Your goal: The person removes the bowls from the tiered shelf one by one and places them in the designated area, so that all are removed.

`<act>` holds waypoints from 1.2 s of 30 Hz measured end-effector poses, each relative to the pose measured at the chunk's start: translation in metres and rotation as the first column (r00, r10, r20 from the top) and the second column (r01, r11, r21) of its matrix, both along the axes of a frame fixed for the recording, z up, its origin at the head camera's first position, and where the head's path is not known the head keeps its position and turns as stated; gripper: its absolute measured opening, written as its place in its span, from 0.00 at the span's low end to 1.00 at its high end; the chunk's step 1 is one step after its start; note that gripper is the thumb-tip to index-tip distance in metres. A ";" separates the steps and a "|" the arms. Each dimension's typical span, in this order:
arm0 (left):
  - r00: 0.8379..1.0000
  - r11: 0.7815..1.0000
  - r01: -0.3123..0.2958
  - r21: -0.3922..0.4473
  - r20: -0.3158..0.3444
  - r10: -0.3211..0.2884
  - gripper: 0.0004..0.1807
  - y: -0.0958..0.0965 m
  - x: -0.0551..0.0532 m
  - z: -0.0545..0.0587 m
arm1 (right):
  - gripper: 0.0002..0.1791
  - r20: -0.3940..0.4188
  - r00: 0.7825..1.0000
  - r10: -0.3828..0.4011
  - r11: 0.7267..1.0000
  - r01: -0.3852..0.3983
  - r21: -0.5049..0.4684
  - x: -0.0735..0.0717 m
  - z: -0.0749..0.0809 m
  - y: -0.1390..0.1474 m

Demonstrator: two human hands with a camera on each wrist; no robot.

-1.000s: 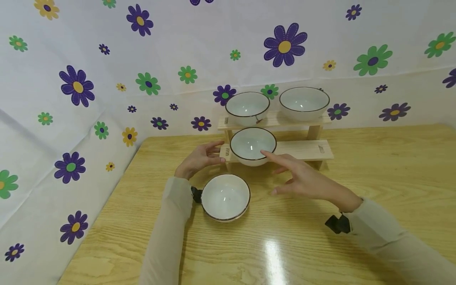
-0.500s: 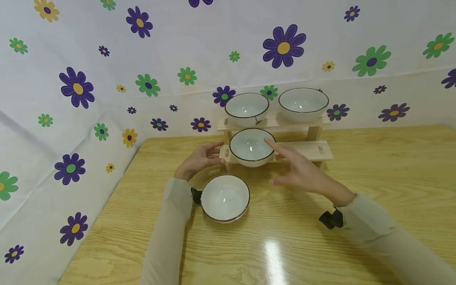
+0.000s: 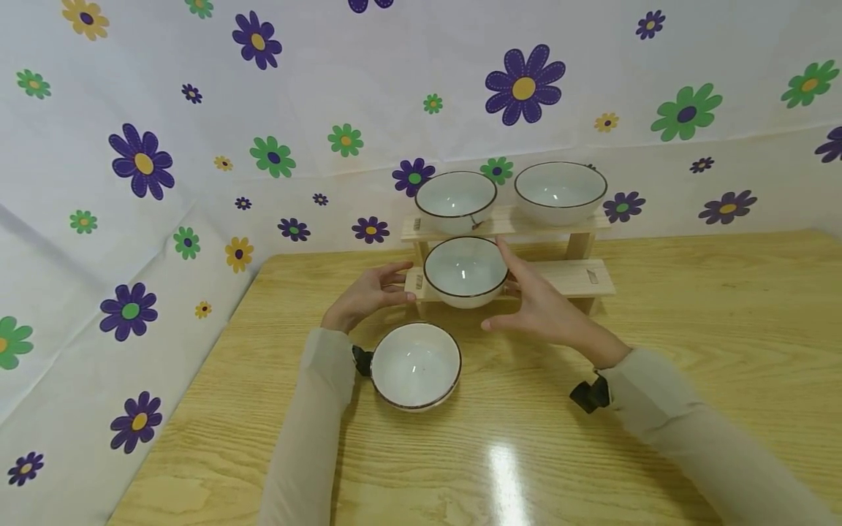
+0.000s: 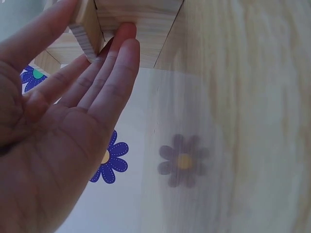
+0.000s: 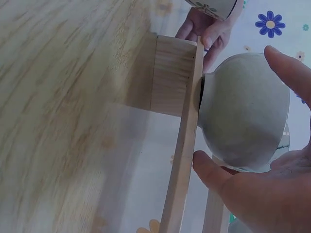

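Observation:
A white bowl with a dark rim (image 3: pixel 463 270) sits on the lower step of a two-tier wooden rack (image 3: pixel 559 277). Beside it, my right hand (image 3: pixel 546 307) is spread, thumb apart from the fingers; in the right wrist view the fingers and thumb flank the bowl's (image 5: pixel 248 107) rounded side. My left hand (image 3: pixel 368 296) holds the left end of the lower step, thumb toward the front. The left wrist view shows its fingers (image 4: pixel 114 87) reaching past the board's end. Another bowl (image 3: pixel 416 365) stands on the table near my left wrist.
On the upper step are two more dark-rimmed bowls, one at left (image 3: pixel 454 193) and one at right (image 3: pixel 560 186). A flower-patterned cloth (image 3: pixel 368 88) hangs close behind the rack and along the left side. The wooden table (image 3: pixel 710 307) extends to the right.
My right hand has moved left and slightly up, from pointing over the bowl's rim to standing spread at its right side. The left hand and all bowls stay in place.

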State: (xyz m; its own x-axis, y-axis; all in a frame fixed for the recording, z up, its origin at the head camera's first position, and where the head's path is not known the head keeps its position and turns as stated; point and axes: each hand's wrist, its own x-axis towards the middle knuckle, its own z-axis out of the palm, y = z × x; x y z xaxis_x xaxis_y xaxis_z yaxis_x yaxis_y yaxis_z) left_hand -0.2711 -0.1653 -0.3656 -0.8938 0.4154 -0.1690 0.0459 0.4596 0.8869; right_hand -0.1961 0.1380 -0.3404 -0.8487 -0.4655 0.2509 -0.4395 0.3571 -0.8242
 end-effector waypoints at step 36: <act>1.000 1.000 0.005 0.006 -0.007 -0.005 0.41 0.000 -0.001 -0.002 | 0.71 0.034 0.967 -0.254 0.966 0.252 0.055 -0.012 -0.003 -0.030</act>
State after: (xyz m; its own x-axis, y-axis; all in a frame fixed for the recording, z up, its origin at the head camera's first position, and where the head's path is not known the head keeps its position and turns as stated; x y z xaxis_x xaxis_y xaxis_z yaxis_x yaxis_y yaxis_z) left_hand -0.2725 -0.1650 -0.3672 -0.8931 0.4205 -0.1599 0.0545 0.4540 0.8894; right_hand -0.2083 0.1077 -0.3437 -0.9493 -0.2458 0.1961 -0.2967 0.4933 -0.8177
